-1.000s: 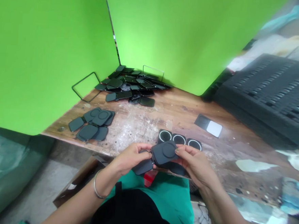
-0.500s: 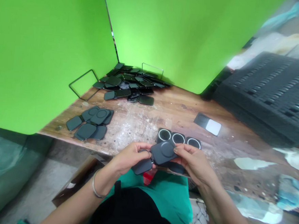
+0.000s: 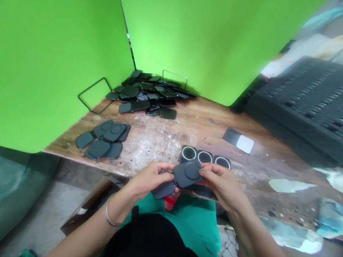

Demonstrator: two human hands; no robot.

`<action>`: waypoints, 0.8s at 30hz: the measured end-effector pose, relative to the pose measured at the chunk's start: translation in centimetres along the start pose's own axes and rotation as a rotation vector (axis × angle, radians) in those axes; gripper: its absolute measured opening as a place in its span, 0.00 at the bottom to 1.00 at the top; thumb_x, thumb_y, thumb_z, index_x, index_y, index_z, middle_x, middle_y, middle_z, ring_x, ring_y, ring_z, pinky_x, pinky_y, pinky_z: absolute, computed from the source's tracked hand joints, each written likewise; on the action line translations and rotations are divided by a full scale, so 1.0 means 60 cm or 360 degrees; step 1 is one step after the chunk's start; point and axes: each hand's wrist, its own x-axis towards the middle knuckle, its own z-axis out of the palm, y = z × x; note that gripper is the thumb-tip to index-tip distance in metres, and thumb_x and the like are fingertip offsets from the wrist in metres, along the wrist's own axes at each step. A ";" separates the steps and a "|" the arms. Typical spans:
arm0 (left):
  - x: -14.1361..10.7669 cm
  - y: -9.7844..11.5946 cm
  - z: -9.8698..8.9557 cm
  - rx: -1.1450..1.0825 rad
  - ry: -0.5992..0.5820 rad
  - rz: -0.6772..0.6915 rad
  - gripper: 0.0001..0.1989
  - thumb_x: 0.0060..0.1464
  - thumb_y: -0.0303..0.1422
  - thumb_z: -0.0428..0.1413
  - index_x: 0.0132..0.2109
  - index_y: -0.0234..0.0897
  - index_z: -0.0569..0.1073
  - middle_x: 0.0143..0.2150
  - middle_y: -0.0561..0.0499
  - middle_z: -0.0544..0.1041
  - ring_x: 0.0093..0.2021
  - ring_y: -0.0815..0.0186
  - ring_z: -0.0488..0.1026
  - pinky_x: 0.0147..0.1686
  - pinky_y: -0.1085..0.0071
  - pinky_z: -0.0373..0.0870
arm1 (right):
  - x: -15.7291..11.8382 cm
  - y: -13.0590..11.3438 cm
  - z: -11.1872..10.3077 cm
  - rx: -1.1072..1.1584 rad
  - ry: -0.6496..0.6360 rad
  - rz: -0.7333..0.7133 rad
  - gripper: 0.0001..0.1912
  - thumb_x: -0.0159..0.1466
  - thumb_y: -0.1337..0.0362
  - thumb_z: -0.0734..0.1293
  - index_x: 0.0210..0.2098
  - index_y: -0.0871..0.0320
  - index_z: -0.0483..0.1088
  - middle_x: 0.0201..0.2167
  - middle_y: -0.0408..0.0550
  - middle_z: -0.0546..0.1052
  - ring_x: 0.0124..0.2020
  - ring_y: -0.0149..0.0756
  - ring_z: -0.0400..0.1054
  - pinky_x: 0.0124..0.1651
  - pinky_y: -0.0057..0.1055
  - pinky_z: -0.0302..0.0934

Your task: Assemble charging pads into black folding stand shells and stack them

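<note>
Between my hands is a dark grey folding charging pad [image 3: 188, 174], its two square halves spread apart at a hinge and one half marked with a raised ring. My left hand [image 3: 153, 180] is closed on it around the hinge and the lower-left half. Thumb and fingers of my right hand [image 3: 219, 180] pinch the far right edge of the ringed half. Just beyond it on the table lie three black square pads with white rings [image 3: 204, 157], partly covered by the held pad and my right hand. More dark pads [image 3: 202, 191] show beneath it.
A small group of grey folding pads [image 3: 99, 149] lies at the table's left. Farther back is a large heap of dark pads [image 3: 146, 93] against green panels [image 3: 189, 36]. A black-and-white pad [image 3: 245, 144] lies right, near a big black ridged case [image 3: 304, 110]. A wire frame [image 3: 96, 96] leans left.
My hands keep the same grip on the charging pad, which is almost unmoved. The whole view has shifted very slightly.
</note>
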 end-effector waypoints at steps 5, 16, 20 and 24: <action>-0.002 0.000 -0.002 0.0008 -0.0003 -0.0004 0.18 0.45 0.32 0.62 0.46 0.33 0.78 0.29 0.47 0.81 0.29 0.63 0.80 0.32 0.70 0.76 | 0.001 -0.002 0.001 -0.0028 0.0011 0.0000 0.20 0.37 0.56 0.83 0.17 0.62 0.72 0.38 0.48 0.74 0.30 0.34 0.70 0.35 0.36 0.73; -0.003 0.005 0.001 0.0011 -0.0021 -0.0043 0.19 0.46 0.31 0.62 0.47 0.31 0.77 0.28 0.47 0.81 0.29 0.64 0.79 0.32 0.71 0.76 | 0.006 -0.008 0.001 -0.0042 -0.0052 0.0077 0.20 0.37 0.56 0.83 0.20 0.61 0.74 0.32 0.47 0.75 0.29 0.35 0.71 0.36 0.36 0.73; -0.002 0.004 0.000 -0.0003 -0.0028 -0.0034 0.18 0.46 0.32 0.62 0.46 0.31 0.77 0.27 0.47 0.81 0.28 0.65 0.79 0.31 0.72 0.76 | 0.006 -0.008 0.001 -0.0039 -0.0054 0.0055 0.21 0.37 0.56 0.83 0.18 0.62 0.72 0.33 0.47 0.75 0.29 0.34 0.71 0.37 0.36 0.73; -0.001 0.001 -0.002 -0.0011 -0.0053 -0.0010 0.18 0.46 0.32 0.62 0.46 0.31 0.78 0.27 0.47 0.81 0.28 0.65 0.79 0.31 0.72 0.76 | 0.005 -0.010 0.003 -0.0028 -0.0024 0.0073 0.21 0.35 0.56 0.83 0.17 0.62 0.72 0.33 0.47 0.75 0.29 0.34 0.70 0.36 0.36 0.74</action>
